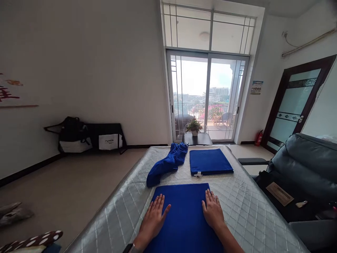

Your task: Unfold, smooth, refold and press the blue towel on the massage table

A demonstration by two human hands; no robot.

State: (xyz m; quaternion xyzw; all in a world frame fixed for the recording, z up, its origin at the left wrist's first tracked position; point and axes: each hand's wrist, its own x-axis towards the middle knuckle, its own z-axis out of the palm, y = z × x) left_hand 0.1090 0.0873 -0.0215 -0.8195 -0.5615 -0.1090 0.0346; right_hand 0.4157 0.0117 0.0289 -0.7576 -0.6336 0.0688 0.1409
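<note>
A flat blue folded cloth [184, 218] lies on the quilted mattress [244, 211] right in front of me. My left hand [155, 216] rests flat on its left side, thumb spread toward the middle. On the right edge lies my right hand [212, 209], palm down with fingers stretched out. Both hands are open and hold nothing. Farther back is a second folded blue cloth [210, 161], a small white tag [198, 174] showing at its near edge. Left of that one, a crumpled blue cloth [168, 163] lies in a loose strip.
A potted plant [194, 126] stands on a chair [198, 139] beyond the mattress, before the sliding glass door [189, 91]. To the right is a dark armchair [305, 168] with a brown card [279, 193] on it. Bags [75, 135] sit by the left wall.
</note>
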